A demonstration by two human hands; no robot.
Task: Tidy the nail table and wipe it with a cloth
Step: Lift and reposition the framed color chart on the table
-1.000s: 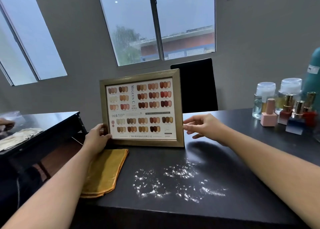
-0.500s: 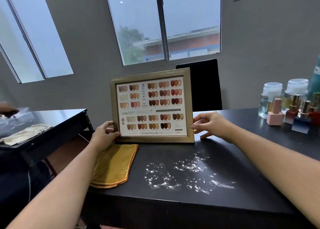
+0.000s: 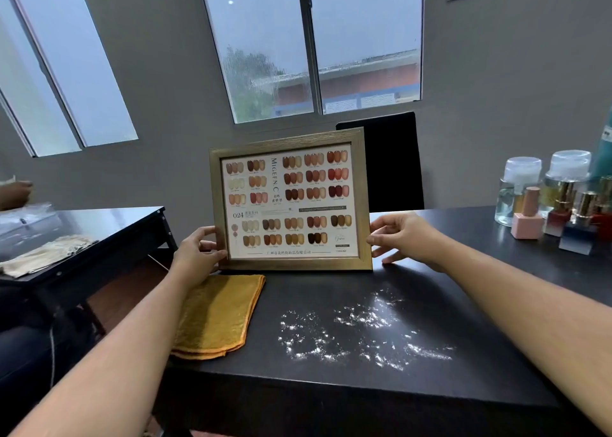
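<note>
- Left hand grips swatch frame at its lower-left corner, right hand pinches its right edge; frame upright, centre of picture.
- Cloth folded below frame, untouched; powder unwiped on table. Looks like an early stage.

Black matte table. Folded mustard-yellow cloth at left edge. White powder scattered mid-table, right of cloth. Upright behind both: gold-framed nail colour chart. Far right: square nail-polish bottles, clear lidded jars clustered.

Framed colour chart: "MIGEEN C" printed vertically near top; "024" at mid-left; smaller print unreadable.
</note>
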